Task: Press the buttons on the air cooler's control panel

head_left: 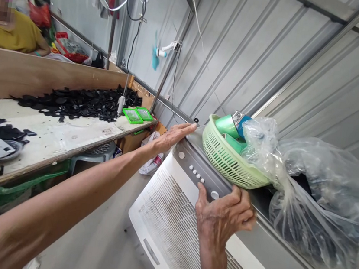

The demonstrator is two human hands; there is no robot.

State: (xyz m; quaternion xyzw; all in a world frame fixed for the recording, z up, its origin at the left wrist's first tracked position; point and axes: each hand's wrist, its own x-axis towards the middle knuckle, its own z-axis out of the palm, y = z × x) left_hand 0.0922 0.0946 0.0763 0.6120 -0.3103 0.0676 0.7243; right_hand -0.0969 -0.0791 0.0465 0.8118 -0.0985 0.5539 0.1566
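Nearest, right hand [224, 212] curled over the top front edge of a white air cooler [169, 220], fingers bent around the grey control strip, thumb just beside a round white knob [215, 195]. Below it, a ribbed plastic grille of fine horizontal slats, smooth white casing around. Small badge low on the right of the casing, too blurred to read.

Farther along the same top edge, left hand [174, 136] stretched flat, fingers straight and together, palm resting on the far corner of the cooler; gripping nothing. Row of small white buttons [196, 173] between the two hands.

On top of the cooler, just right of the left fingertips, a pale green plastic basket [228, 162], oval, woven-look lattice walls, tilted toward the near side. Inside, glossy green tape rolls [228, 126] and a blue one. Touching the basket on the right, a crinkled clear plastic bag [315, 203] of dark pieces.

Left, a wooden workbench [51, 136] with a pale worn top, heaped with flat black cut pieces [81, 103]; two bright green trays [138, 115] at its far end. Behind, corrugated grey metal wall [258, 52]. Far left, a person in a yellow shirt [11, 33].
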